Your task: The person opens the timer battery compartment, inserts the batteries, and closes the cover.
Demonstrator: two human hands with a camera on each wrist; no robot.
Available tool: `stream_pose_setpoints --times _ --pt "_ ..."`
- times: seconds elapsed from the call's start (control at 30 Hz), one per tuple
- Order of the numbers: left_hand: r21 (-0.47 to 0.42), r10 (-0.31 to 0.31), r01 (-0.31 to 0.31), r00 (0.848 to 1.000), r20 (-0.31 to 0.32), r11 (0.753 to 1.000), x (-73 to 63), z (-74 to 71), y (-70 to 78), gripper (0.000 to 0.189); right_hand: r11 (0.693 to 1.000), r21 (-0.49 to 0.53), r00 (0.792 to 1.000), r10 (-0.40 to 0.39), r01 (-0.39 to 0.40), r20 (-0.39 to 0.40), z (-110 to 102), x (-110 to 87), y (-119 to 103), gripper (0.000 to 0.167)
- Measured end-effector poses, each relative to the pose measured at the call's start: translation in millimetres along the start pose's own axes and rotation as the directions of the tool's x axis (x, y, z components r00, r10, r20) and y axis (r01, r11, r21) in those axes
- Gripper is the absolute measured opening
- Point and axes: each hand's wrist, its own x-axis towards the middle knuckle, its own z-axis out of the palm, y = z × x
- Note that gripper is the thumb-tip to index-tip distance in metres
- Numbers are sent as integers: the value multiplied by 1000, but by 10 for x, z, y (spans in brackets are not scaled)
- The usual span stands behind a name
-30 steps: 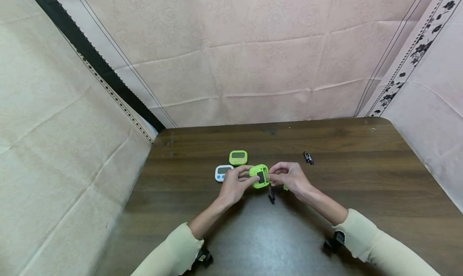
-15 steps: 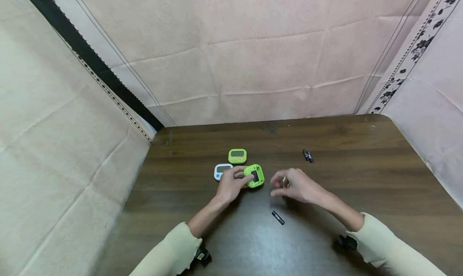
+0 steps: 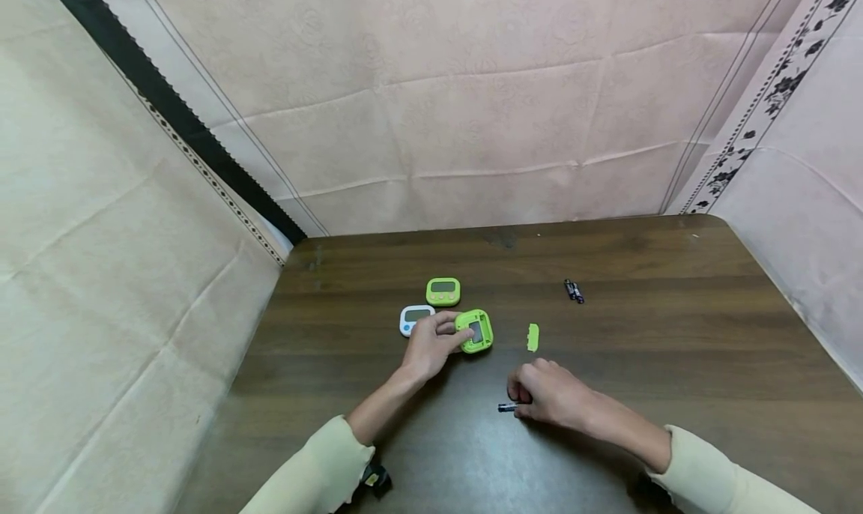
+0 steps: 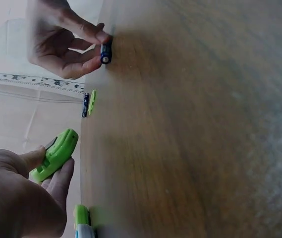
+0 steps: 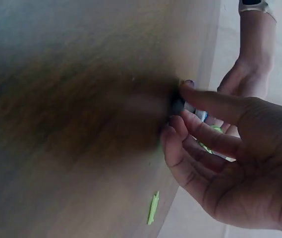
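My left hand (image 3: 431,345) grips a lime-green digital timer (image 3: 480,331) between thumb and fingers, its back turned up with a recessed compartment showing. The left wrist view has this timer (image 4: 59,153) tilted, raised off the table. Nearer the front of the table, my right hand (image 3: 556,395) pinches a small dark battery (image 3: 506,407) between thumb and fingers. One end of the battery (image 4: 105,55) faces the left wrist camera. Whether it touches the tabletop I cannot tell. Between the hands and farther back lies a narrow green battery cover (image 3: 533,337).
Another green timer (image 3: 443,291) lies screen up behind my left hand. A white timer (image 3: 413,318) with blue buttons sits beside it, partly covered by my fingers. Farther right, two dark batteries (image 3: 574,291) lie side by side on the brown wooden table (image 3: 647,297).
My right hand has left the held timer, put down the green cover and moved toward the front, where it now pinches the loose battery. The left hand and its timer shifted slightly left.
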Motion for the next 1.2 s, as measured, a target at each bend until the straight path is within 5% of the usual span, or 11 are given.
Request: stream_pose_setpoints --times 0.23,0.57,0.93,1.07,1.2 --pt "16 1 -1 1000 -9 1000 2 -3 8 33 999 38 998 -6 9 -61 10 55 71 21" --pt "4 0 0 1000 6 1000 10 -4 21 33 967 250 987 88 -52 -133 -68 128 159 19" --pt "-18 16 -16 1000 19 1000 -2 7 39 32 956 293 971 54 17 -234 -203 258 263 14" --pt "-26 25 -24 999 23 999 0 9 32 33 910 414 973 92 4 -213 -243 313 290 8" --pt "-24 24 -23 999 25 999 -5 14 34 33 797 600 973 188 -72 -133 -263 339 313 16"
